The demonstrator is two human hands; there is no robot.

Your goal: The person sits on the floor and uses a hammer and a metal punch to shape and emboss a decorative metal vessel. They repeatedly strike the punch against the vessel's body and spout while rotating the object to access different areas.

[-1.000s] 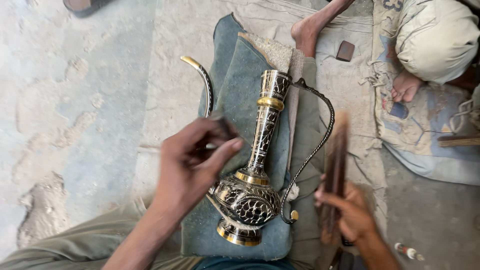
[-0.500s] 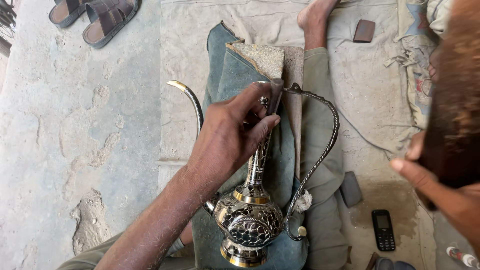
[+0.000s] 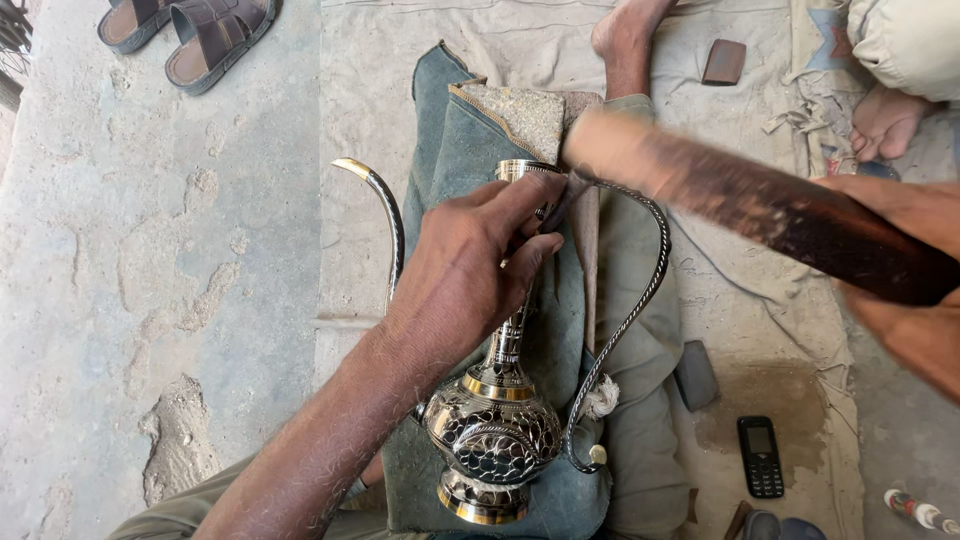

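head view: person seated, looking down at lap
cloth [image 3: 470, 150]: blue-grey, over legs
ewer [image 3: 495, 440]: engraved metal, lying on cloth
wooden bat [image 3: 760, 205]: blurred, end near ewer mouth
left hand [image 3: 465, 260]: fingers pinched at ewer neck
right hand [image 3: 915, 290]: wrapped round bat

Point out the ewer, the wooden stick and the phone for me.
ewer [image 3: 492, 440]: head view, on its engraved round belly.
wooden stick [image 3: 770, 205]: head view, on the dark middle of its shaft.
phone [image 3: 760, 456]: head view, on its keypad.
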